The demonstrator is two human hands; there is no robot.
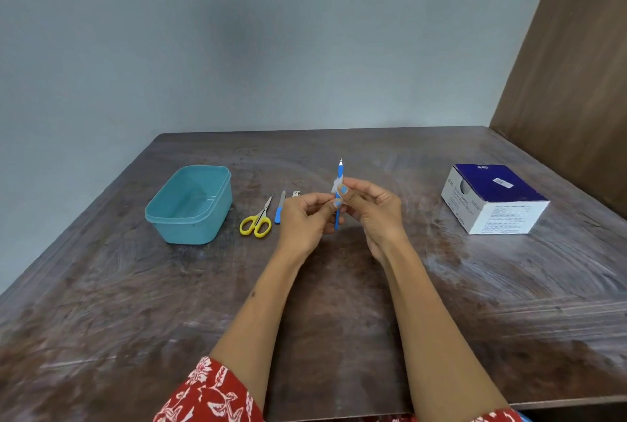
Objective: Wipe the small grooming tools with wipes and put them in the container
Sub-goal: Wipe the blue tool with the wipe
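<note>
Container (190, 204) sits open at left on surface (339, 303); scissors (257, 221) and file (280, 207) lie beside it. Left hand (303, 218) pinches blue tool (338, 196) upright, tip away; right hand (369, 208) fingers (343, 189) pinch wipe (336, 185) round its shaft. Container lies nearer left hand.

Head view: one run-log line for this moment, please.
left hand: holds blue-handled tool | right hand: rubs white wipe | teal plastic container: empty | yellow-handled scissors: waiting
</note>
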